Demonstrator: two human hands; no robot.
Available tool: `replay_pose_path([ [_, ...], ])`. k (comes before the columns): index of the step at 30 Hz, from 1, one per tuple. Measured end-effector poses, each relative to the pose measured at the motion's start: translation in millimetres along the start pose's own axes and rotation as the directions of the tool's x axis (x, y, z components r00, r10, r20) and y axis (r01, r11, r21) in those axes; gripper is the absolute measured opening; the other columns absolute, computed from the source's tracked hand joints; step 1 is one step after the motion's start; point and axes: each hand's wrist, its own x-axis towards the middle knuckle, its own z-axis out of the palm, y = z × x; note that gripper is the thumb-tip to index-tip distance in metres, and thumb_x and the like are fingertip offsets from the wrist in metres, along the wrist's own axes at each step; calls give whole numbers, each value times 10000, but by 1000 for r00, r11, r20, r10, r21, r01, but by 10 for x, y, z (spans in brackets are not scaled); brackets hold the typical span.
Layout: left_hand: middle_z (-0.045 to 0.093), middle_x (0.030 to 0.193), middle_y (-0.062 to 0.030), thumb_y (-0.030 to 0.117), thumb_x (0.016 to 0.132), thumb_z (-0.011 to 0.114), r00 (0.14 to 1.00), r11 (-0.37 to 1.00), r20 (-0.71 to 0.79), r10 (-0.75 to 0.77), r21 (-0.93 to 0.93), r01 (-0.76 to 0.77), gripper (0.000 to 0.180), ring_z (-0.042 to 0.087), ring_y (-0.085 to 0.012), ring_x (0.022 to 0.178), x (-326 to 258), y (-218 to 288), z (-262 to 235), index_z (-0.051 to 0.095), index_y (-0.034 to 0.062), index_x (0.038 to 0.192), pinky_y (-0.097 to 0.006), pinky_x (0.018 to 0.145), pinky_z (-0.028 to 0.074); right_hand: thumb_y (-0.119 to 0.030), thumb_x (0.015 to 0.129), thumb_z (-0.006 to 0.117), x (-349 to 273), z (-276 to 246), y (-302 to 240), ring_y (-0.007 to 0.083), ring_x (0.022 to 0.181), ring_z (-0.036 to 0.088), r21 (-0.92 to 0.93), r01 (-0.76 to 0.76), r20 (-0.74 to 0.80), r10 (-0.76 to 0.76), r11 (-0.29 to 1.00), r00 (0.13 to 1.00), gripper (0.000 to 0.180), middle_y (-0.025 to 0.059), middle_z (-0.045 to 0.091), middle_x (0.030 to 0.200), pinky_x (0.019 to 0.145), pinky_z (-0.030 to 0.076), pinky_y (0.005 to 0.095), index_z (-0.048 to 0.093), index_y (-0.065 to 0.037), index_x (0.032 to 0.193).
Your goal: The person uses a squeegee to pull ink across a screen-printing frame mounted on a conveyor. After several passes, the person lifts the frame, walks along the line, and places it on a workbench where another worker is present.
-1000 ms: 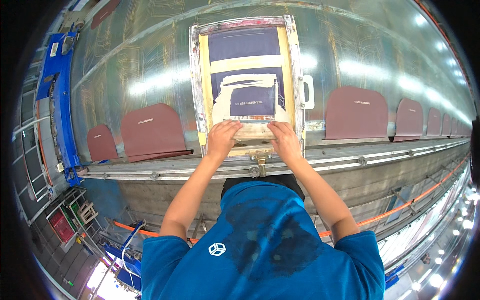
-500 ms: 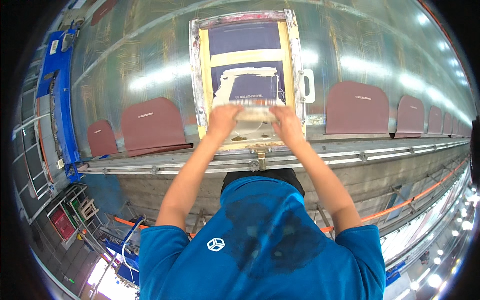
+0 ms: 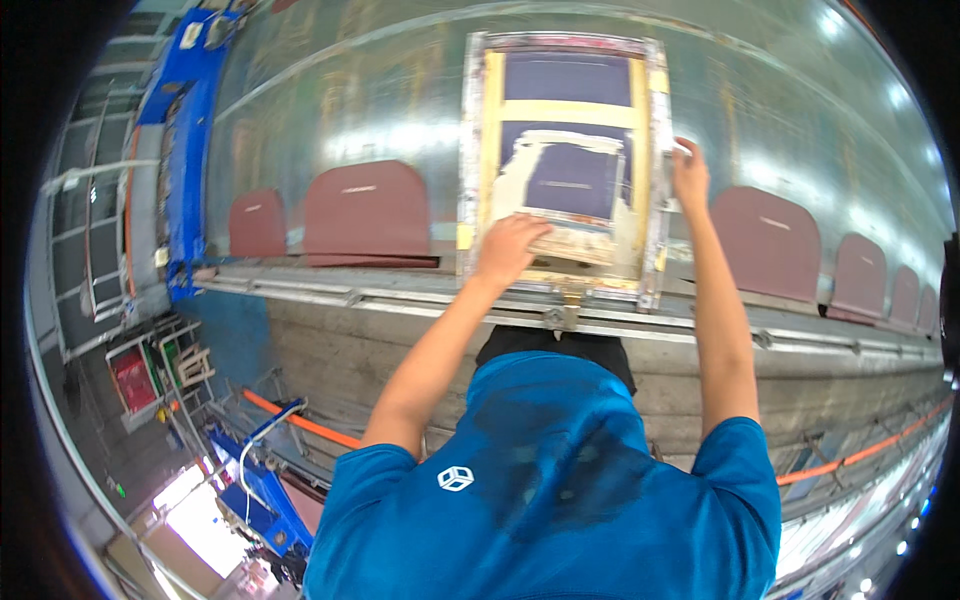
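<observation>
A screen-printing frame (image 3: 476,150) with yellow tape inside its border lies on the long table before me. Pale ink (image 3: 512,178) is smeared over its dark mesh (image 3: 566,78). Near the frame's close end rests a wide squeegee (image 3: 575,240), slightly tilted, its blade side toward the ink. My left hand (image 3: 512,248) is closed on the squeegee's left end. At the frame's right side, my right hand (image 3: 690,175) has its fingers curled at the white side handle, which it mostly covers.
Maroon panels with rounded tops lie in a row on the shiny table (image 3: 260,110), such as one at left (image 3: 367,210) and one at right (image 3: 766,240). A metal rail (image 3: 400,303) runs along the near edge. Blue machinery (image 3: 185,170) stands at the left end.
My right hand has let go of the squeegee and moved right to the frame's side handle. My left hand stays on the squeegee. The view has shifted, placing the frame further right.
</observation>
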Motion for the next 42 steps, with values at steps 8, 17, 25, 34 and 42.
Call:
replay_pose_path([
  [8,677,1243,-46,31,665,649,990,1000,-143,-5,-24,1,531,592,-268,1200,-165,-16,25,698,122,1186,-401,1028,468,-311,984,602,-73,-4,-402,263,642,597,-50,95,-258,-104,994,960,251,137,651,717,656,471,406,705,-103,1079],
  [17,670,1267,-47,7,672,677,989,993,-124,-78,78,88,545,595,-280,1191,-607,-855,-650,689,121,1205,-398,1015,468,-267,997,580,-497,1178,-980,258,613,569,127,94,-183,-70,987,981,227,144,605,671,637,461,411,679,-80,1077],
  [25,642,1330,-13,7,677,705,997,988,-47,-60,142,66,620,577,-268,1237,-1146,-1222,-698,658,164,1274,-418,1002,463,-252,1007,553,-787,1418,-1124,278,595,576,50,-3,-93,8,999,996,221,152,620,686,627,452,418,676,-84,1080],
  [34,632,1347,9,-8,703,668,997,980,-16,76,185,-71,593,566,-223,1258,-1306,-1270,-621,670,186,1264,-404,1013,464,-291,992,574,-808,1313,-913,357,695,622,-56,-46,-51,43,997,998,248,191,660,778,713,474,472,688,-98,1098],
  [42,715,1166,-56,-5,728,684,974,981,119,-193,12,193,451,684,-258,1045,222,-1457,-1213,735,164,1143,-365,913,543,-418,826,748,-1119,1006,-2136,311,1116,585,-226,507,438,-378,832,816,459,135,637,1185,925,498,413,719,-91,1146],
])
